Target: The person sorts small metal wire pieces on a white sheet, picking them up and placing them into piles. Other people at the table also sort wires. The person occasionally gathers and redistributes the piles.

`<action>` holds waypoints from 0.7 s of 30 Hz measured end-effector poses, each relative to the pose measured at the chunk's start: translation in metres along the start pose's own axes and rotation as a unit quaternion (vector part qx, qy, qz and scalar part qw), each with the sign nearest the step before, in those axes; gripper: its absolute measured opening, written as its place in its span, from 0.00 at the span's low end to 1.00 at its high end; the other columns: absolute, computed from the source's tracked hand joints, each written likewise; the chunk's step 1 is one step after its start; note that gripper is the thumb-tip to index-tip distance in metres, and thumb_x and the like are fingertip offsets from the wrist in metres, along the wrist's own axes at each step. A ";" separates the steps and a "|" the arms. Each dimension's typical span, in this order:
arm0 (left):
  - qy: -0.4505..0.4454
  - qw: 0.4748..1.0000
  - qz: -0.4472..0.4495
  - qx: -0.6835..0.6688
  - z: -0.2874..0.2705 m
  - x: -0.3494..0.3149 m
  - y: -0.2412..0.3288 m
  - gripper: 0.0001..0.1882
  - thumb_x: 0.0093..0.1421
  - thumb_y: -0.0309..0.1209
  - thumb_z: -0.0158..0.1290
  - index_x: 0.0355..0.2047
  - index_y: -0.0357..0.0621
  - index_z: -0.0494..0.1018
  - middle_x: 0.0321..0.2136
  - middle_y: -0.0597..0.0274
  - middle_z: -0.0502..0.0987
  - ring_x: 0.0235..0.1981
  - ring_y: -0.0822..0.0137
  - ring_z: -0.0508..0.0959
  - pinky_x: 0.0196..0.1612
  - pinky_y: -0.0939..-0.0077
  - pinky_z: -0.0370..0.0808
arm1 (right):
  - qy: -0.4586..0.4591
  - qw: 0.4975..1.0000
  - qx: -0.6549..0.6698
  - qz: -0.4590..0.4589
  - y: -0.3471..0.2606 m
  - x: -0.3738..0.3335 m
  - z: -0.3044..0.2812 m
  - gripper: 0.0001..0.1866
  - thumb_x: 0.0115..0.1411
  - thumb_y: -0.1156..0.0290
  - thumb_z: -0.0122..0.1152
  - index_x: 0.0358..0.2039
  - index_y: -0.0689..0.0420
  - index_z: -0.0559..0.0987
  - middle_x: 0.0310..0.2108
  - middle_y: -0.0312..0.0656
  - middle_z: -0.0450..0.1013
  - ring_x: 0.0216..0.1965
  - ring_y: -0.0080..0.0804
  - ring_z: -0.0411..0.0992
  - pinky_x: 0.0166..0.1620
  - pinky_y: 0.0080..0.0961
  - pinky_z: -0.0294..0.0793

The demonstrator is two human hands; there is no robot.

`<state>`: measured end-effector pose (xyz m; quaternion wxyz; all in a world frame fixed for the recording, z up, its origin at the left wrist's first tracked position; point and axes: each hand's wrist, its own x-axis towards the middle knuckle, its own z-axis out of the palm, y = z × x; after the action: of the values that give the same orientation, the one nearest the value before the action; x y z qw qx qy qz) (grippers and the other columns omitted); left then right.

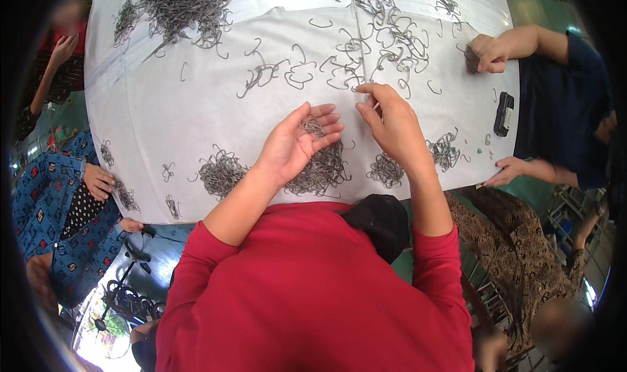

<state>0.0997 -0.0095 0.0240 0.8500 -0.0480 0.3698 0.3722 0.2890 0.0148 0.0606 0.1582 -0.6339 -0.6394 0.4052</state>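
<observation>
A: Head view. What are the hands doing?

B: The left hand [297, 143] lies palm up with the fingers spread and slightly cupped, and a small bunch of grey wire hooks [315, 128] rests across the fingers. The right hand [392, 127] has thumb and forefinger pressed together on one thin hook [373, 103], just beside the left fingertips.

A: Where do the rest of the hooks sit?

B: A dense heap [323, 171] lies right under the left hand, near the table's near edge. A second heap [222, 174] sits to its left, and a smaller one [386, 171] under the right wrist. Loose hooks [385, 45] scatter across the middle and far side, and a big tangle [183, 6] sits at the far left.

A: How about the edges?

B: The white table [157, 111] curves away on both sides. Its near edge runs just in front of the red-sleeved forearms, and the three heaps lie close to it. The left edge drops beside a person in a blue patterned top, whose hand [98, 181] rests at the rim by a few small clumps.

A: And on the right?

B: A person in dark blue has one hand [488, 53] closed over hooks near the far right, the other hand [506, 171] flat at the near right corner. A black device [503, 113] lies between them, by the rim.

A: Any open room?

B: The barest stretch is the white patch left of centre, between the far tangle and the near heaps, and a smaller gap right of the right hand toward the black device.
</observation>
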 end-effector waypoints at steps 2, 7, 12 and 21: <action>0.010 1.000 0.021 0.004 -0.005 -0.002 0.007 0.19 0.63 0.36 0.42 0.45 0.30 0.65 0.38 0.51 0.72 0.41 0.58 0.74 0.45 0.68 0.74 | 0.038 0.997 -0.053 0.040 0.004 0.000 0.011 0.18 0.53 0.70 0.55 0.46 0.56 0.71 0.31 0.48 0.71 0.32 0.45 0.71 0.36 0.35 0.70; 0.048 0.996 0.076 0.005 -0.022 -0.011 0.030 0.16 0.62 0.34 0.42 0.43 0.32 0.66 0.34 0.54 0.72 0.39 0.60 0.74 0.43 0.70 0.75 | -0.007 0.995 -0.079 -0.056 -0.002 -0.003 0.038 0.25 0.55 0.69 0.53 0.54 0.57 0.63 0.34 0.49 0.71 0.32 0.48 0.72 0.35 0.39 0.70; 0.056 0.992 0.110 0.007 -0.036 -0.017 0.042 0.16 0.63 0.34 0.42 0.43 0.32 0.66 0.32 0.57 0.72 0.36 0.63 0.74 0.42 0.72 0.75 | -0.012 0.994 -0.082 0.073 -0.009 0.017 0.033 0.31 0.55 0.66 0.53 0.58 0.60 0.57 0.24 0.49 0.73 0.27 0.49 0.72 0.32 0.39 0.70; 0.077 0.990 0.117 0.032 -0.051 -0.012 0.043 0.17 0.63 0.34 0.40 0.44 0.32 0.66 0.32 0.56 0.72 0.35 0.63 0.74 0.42 0.72 0.74 | 0.048 0.990 -0.093 0.096 -0.005 0.053 0.030 0.35 0.55 0.64 0.54 0.59 0.64 0.53 0.19 0.50 0.73 0.23 0.49 0.72 0.29 0.39 0.69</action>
<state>0.0349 -0.0039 0.0033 0.7705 -0.0060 0.4492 0.4522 0.2562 0.0561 0.0292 0.0894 -0.7231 -0.6020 0.3267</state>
